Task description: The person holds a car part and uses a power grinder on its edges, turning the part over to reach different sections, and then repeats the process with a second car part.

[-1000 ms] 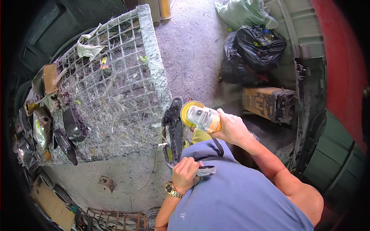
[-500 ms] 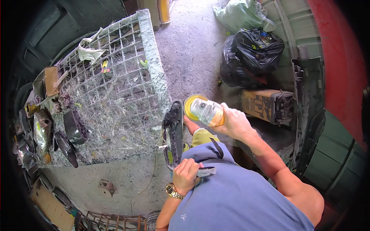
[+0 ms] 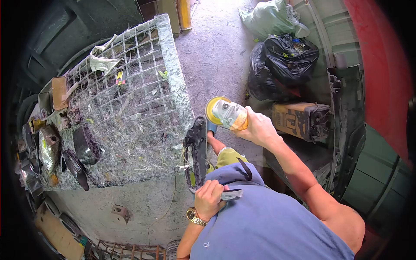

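My right hand (image 3: 261, 128) is closed around an angle grinder (image 3: 228, 115) with a round yellow disc (image 3: 213, 110), held close beside the upper end of a long black plastic part (image 3: 198, 149). That part stands along the edge of the mesh-topped table (image 3: 177, 80), its frame-like side turned toward the table. My left hand (image 3: 209, 199), with a gold watch at the wrist, grips the lower end of the part, whose grey tip (image 3: 232, 194) sticks out past my fingers against my blue shirt.
Dusty fibres cover the table's wire grid, with dark moulded parts (image 3: 74, 169) and a sanding block (image 3: 59, 93) at its left. Black rubbish bags (image 3: 281, 65) and a yellow-and-black machine (image 3: 299, 120) stand on the right. A cable (image 3: 168, 210) lies on the floor.
My right hand has moved the grinder slightly up and away along the part. My left hand keeps its hold with hardly any movement.
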`<state>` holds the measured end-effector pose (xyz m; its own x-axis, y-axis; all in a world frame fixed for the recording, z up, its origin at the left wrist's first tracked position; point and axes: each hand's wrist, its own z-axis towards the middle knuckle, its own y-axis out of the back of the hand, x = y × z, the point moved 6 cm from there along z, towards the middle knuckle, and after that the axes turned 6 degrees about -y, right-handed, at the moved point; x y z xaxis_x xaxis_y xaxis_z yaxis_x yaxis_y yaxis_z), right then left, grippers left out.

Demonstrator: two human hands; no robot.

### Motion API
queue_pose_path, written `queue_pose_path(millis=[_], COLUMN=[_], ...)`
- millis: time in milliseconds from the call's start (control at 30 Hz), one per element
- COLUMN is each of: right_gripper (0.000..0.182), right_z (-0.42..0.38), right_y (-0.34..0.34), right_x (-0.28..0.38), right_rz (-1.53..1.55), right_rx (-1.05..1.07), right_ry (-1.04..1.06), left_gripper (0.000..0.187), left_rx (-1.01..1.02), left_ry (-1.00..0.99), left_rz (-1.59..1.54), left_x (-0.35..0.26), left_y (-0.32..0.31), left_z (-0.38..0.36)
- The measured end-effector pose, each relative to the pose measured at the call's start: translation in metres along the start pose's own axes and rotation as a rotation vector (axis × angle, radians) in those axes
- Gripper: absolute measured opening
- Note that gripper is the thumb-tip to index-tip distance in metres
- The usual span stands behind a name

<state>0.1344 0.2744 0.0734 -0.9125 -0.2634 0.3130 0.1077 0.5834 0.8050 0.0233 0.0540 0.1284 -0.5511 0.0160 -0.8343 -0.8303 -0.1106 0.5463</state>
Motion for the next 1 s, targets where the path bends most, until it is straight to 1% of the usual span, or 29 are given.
queue_pose_path(millis=[133,200,333,400,533,600,633,700,767,867,900,1000], right_gripper=[0.056,0.058,0.057,0.056,0.056,0.062,0.062,0.056,0.055,0.058,0.058,0.060], right_z=[-0.009,-0.014,-0.009,-0.006,-0.026,-0.040,-0.042,-0.043,-0.036,-0.023,-0.024,-0.030], right_y=[0.001,-0.004,-0.011,-0.010,-0.013,-0.015,-0.012,-0.004,-0.007,-0.004,-0.005,-0.014], right_x=[-0.008,-0.009,-0.005,-0.002,-0.014,-0.015,-0.012,-0.012,-0.016,-0.004,-0.005,-0.004], right_rz=[0.025,0.040,0.080,0.065,0.067,0.055,0.053,0.074,0.066,0.074,0.077,0.023], right_rx=[0.044,0.132,0.149,0.073,0.108,0.304,0.304,0.256,0.215,0.131,0.132,0.275], right_ry=[-0.029,-0.066,-0.075,-0.038,-0.018,-0.042,-0.040,-0.111,-0.084,0.025,0.025,-0.012], left_gripper=[0.026,0.026,0.027,0.027,0.028,0.028,0.028,0.028,0.028,0.028,0.027,0.027], left_rx=[0.002,-0.003,-0.001,-0.003,-0.024,-0.024,-0.020,-0.023,-0.023,0.005,0.006,-0.005], left_ry=[-0.008,-0.005,-0.010,-0.005,-0.003,-0.001,-0.003,-0.009,-0.021,-0.017,-0.025,-0.026], left_rz=[0.002,-0.009,-0.011,-0.006,-0.005,-0.012,-0.014,-0.010,-0.009,0.000,0.014,0.025], left_x=[0.002,0.000,0.000,0.001,0.000,0.000,0.000,0.001,0.000,0.001,0.000,0.001], left_y=[-0.001,0.001,0.001,0.000,0.004,0.004,0.004,0.004,0.003,0.000,-0.001,0.000], left_z=[-0.001,0.000,0.001,-0.001,0.003,0.003,0.003,0.002,0.001,-0.001,-0.001,0.000])
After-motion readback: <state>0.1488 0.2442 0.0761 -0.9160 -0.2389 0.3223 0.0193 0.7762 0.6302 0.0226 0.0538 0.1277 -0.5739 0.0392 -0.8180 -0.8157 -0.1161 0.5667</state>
